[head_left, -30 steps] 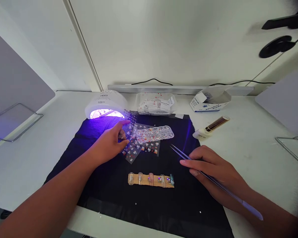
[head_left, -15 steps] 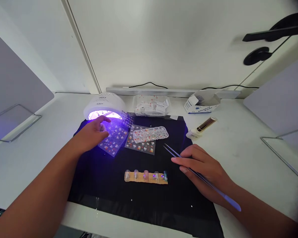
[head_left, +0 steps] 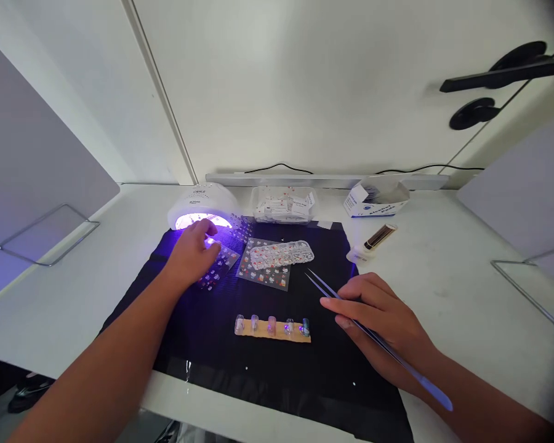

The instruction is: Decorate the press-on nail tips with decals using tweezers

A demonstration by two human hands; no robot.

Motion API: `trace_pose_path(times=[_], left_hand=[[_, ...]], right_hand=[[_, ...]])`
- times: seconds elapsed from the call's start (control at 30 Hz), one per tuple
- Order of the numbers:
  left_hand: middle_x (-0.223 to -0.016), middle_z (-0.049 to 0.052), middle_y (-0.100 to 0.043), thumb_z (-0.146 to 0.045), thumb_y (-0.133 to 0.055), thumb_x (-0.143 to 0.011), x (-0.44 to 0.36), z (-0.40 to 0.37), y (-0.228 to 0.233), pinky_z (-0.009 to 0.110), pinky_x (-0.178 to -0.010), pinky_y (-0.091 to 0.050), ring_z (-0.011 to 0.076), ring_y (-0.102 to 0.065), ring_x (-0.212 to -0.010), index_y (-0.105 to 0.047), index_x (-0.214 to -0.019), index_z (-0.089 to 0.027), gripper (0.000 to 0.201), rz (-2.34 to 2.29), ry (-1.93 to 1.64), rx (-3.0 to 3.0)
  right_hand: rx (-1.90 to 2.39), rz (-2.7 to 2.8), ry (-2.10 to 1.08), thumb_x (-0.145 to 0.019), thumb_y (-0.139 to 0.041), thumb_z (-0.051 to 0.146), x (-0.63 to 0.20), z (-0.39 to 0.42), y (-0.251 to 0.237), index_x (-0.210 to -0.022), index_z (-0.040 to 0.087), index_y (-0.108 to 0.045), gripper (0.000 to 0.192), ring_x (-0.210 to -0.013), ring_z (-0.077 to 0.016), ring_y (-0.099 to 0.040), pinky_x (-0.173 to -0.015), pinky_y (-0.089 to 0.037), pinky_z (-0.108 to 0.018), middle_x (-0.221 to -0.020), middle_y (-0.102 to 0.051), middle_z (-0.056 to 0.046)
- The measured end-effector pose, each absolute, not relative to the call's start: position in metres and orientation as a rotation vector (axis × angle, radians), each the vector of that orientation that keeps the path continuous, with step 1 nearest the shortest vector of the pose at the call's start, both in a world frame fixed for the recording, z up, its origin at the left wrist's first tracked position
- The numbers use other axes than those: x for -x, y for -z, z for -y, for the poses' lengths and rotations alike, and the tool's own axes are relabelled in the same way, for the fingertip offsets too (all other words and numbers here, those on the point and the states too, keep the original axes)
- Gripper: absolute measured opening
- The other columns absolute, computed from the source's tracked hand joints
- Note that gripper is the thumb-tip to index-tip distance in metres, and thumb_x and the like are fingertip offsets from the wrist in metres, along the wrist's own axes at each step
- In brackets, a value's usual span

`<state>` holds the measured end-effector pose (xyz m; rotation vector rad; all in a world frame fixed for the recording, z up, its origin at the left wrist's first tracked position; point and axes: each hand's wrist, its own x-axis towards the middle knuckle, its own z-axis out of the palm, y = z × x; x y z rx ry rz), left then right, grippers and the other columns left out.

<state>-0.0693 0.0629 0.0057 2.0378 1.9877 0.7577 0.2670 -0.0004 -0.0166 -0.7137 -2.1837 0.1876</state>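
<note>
Left hand [head_left: 191,252] shifted sticker sheet [head_left: 216,267] toward lamp [head_left: 203,206], fingers spread, right hand [head_left: 378,314] pinching tweezers [head_left: 332,294]

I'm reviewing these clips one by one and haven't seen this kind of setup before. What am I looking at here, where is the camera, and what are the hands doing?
The camera sits on a person's head, looking down at their own two bare hands; no machine is involved. On a black mat lie a glowing nail lamp, sticker sheets, a clear tray of small decorations and a strip of false nails. The left hand rests on a sticker sheet by the lamp's opening. The right hand holds tweezers in a finger grip, tips pointing toward the stickers.
</note>
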Motion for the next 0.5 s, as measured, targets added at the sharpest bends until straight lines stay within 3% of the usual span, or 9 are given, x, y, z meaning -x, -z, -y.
trace_pose_path(times=[0.13, 0.33, 0.5], left_hand=[[-0.121, 0.01, -0.064, -0.033, -0.061, -0.097, 0.052, -0.068, 0.004, 0.042, -0.085, -0.058, 0.0219, -0.066, -0.1, -0.058, -0.127, -0.016, 0.034, -1.867, -0.844, -1.945], [-0.121, 0.01, -0.065, -0.033, -0.061, -0.097, 0.055, -0.077, 0.004, 0.043, -0.088, -0.057, 0.0223, -0.066, -0.103, -0.062, -0.121, -0.015, 0.03, -1.82, -0.935, -1.772], [-0.119, 0.009, -0.065, -0.033, -0.061, -0.097, 0.059, -0.067, -0.002, 0.043, -0.087, -0.057, 0.0224, -0.066, -0.103, -0.063, -0.118, -0.015, 0.028, -1.744, -1.253, -1.625]], right_hand=[[0.684, 2.161, -0.149, -0.089, -0.057, 0.004, -0.268, 0.003, 0.013, -0.112, 0.022, -0.067, 0.031, -0.086, -0.0206, -0.054, -0.073, -0.052, -0.035, -0.086, -0.062, -0.005], [0.637, 2.134, -0.214, -0.088, -0.056, 0.002, -0.265, 0.006, 0.012, -0.113, 0.022, -0.066, 0.033, -0.084, -0.0203, -0.054, -0.069, -0.051, -0.034, -0.085, -0.063, -0.005], [0.642, 2.119, -0.219, -0.087, -0.057, 0.002, -0.267, 0.007, 0.006, -0.111, 0.023, -0.068, 0.034, -0.083, -0.0202, -0.055, -0.07, -0.052, -0.034, -0.084, -0.064, -0.005]])
